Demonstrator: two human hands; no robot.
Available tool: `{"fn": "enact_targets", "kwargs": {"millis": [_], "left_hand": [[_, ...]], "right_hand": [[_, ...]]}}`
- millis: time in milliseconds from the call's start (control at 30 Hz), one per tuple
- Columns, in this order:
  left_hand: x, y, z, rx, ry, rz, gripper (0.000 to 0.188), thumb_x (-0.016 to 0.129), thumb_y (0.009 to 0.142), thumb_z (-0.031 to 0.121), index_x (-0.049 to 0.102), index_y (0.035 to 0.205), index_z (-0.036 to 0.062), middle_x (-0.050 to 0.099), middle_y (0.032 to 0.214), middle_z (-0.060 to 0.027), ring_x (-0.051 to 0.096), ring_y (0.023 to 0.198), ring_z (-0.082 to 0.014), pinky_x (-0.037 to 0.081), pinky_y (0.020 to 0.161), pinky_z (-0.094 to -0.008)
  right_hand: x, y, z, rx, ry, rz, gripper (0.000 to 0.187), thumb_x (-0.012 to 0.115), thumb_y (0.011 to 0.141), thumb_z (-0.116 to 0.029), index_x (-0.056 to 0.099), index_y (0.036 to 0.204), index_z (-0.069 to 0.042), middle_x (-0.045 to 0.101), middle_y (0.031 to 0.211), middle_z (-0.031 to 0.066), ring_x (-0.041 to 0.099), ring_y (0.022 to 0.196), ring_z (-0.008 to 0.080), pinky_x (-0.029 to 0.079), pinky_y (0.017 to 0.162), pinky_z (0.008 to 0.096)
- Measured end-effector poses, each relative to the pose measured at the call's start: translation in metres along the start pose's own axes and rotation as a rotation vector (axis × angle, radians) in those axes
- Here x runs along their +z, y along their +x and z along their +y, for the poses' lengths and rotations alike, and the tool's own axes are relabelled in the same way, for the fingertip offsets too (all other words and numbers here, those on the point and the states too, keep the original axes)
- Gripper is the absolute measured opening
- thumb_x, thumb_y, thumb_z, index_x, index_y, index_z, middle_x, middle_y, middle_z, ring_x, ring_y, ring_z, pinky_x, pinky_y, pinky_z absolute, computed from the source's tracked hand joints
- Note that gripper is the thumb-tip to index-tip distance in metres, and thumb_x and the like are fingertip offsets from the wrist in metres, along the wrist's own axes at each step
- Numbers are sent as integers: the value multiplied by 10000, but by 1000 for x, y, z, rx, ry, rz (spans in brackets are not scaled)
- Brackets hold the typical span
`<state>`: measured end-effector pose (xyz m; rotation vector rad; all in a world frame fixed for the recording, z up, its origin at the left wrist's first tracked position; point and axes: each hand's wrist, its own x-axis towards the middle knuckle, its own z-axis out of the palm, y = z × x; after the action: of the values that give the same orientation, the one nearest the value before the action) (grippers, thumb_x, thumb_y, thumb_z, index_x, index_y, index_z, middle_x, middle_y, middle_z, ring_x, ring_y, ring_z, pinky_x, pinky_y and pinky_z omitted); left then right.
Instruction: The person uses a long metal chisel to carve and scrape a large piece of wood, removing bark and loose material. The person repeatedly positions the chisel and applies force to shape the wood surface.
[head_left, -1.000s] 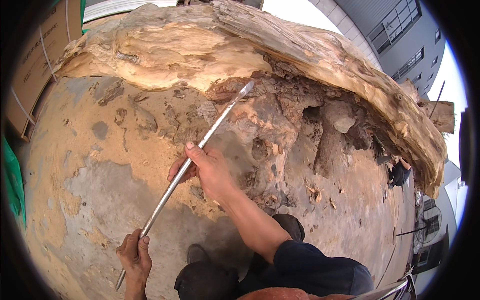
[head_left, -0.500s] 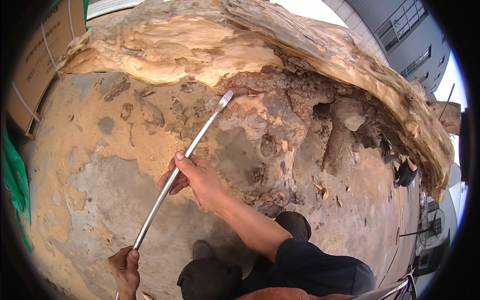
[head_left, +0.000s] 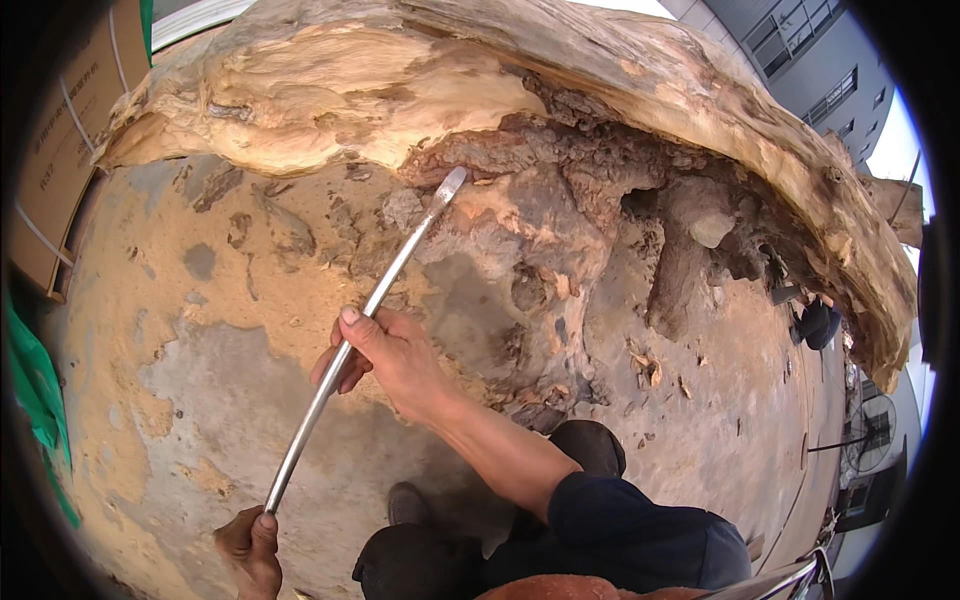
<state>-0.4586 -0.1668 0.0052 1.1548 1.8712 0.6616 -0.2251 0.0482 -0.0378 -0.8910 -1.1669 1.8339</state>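
A long silver pry bar [head_left: 330, 385] with a flattened tip slants up and away from me. Partway along its shaft, my right hand [head_left: 385, 355] is closed around it, thumb lying along the metal. Farther down, at the lower left, my left hand [head_left: 248, 550] grips the bar; the lower end is hidden in that hand. The flat tip lies against or just in front of rough brown bark on the underside of a huge tree trunk [head_left: 330, 90]. Whether it touches the bark I cannot tell. Pale, stripped wood shows along the trunk's upper side.
Knobby root wood [head_left: 560, 260] hangs from the trunk towards my feet. Bark chips [head_left: 645, 365] and sawdust litter the concrete floor. At the left stand a large cardboard box [head_left: 75, 130] and green sheeting [head_left: 38, 380]. Another person [head_left: 818, 325] is partly visible beyond the trunk at right.
The pry bar's tip has moved slightly up against the bark side. My left hand has shifted a little down and now covers the bar's lower end. The view has turned slightly.
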Motion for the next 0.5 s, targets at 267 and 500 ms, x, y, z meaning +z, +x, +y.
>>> {"fn": "enact_targets", "kwargs": {"millis": [267,500], "left_hand": [[93,65,-101,202,-238,179,480,651,987,398,704,910,-72,512,599,-17,449,576,-95,328,512,-308],[124,103,-60,296,-369,59,461,618,1018,367,656,854,-62,481,630,-37,441,621,-103,351,535,-310]], "right_hand": [[-17,10,24,-12,-123,124,503,487,1037,-558,571,962,-68,735,799,158,698,727,182,542,644,294],[-21,11,0,-18,-100,288,459,437,1081,-478,573,964,-57,736,822,168,688,709,196,555,655,316]]}}
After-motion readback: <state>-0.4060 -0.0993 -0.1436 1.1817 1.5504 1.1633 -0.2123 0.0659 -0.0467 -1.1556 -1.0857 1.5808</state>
